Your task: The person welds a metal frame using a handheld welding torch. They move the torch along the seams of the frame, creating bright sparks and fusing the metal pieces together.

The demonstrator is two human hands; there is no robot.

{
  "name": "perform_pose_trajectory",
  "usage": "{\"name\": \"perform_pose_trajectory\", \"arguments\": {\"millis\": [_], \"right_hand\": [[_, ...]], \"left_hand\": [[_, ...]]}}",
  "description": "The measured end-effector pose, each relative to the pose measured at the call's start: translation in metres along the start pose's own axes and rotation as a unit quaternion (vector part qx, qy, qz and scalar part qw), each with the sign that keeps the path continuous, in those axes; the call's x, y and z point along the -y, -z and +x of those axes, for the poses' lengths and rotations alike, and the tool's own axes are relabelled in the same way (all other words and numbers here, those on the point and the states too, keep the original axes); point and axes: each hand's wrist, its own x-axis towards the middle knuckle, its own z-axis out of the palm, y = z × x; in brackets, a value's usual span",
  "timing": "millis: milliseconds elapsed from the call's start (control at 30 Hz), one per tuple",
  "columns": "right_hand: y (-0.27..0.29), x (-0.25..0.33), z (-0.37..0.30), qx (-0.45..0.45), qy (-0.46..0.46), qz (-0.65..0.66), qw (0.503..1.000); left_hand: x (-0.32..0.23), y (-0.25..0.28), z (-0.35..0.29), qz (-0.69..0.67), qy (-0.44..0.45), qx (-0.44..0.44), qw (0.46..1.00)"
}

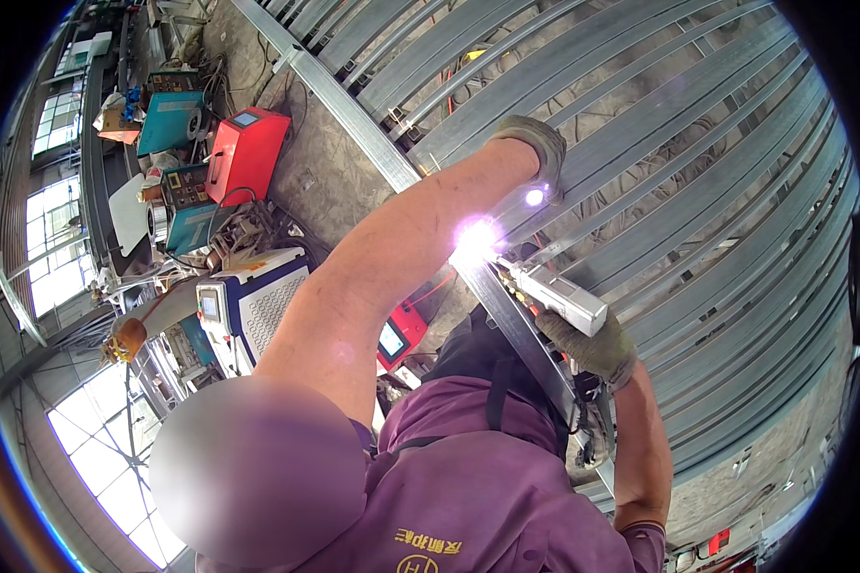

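My right hand point(594, 346), in a grey-green work glove, is closed round a silver welding gun point(566, 298). The gun's tip meets a glaring white-violet weld spot point(475, 241) on the long metal rail point(526, 329), where a slat joins it. Beyond the glare, my gloved left hand point(537, 153) reaches across with its fingers bent down over a flat metal slat point(621, 143); its fingertips are partly hidden. The joint itself is lost in the bright light. A smaller violet spot shows below the left glove.
Many parallel grey slats point(698, 215) fill the right side above a concrete floor point(339, 177). Red machine boxes point(248, 153), a white-and-blue cabinet point(268, 296) and teal machines point(170, 119) stand at the left. Cables lie among them. Tall windows point(105, 411) are at the far left.
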Motion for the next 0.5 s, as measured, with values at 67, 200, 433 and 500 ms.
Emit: {"name": "perform_pose_trajectory", "arguments": {"millis": [67, 200, 433, 500], "right_hand": [[-0.001, -0.004, 0.001, 0.004, 0.004, 0.01, 1.0], [-0.003, -0.004, -0.001, -0.013, 0.024, 0.026, 0.999], [0.001, 0.008, -0.007, -0.007, -0.018, 0.032, 0.999], [0.001, 0.009, -0.007, -0.007, -0.015, 0.032, 0.999]], "left_hand": [[0.0, -0.001, 0.0, 0.0, 0.0, -0.004, 1.0], [0.002, -0.003, 0.002, -0.001, 0.001, -0.008, 1.0], [0.005, -0.01, 0.009, 0.001, 0.002, -0.014, 1.0], [0.004, -0.01, 0.009, 0.001, 0.002, -0.012, 1.0]]}}
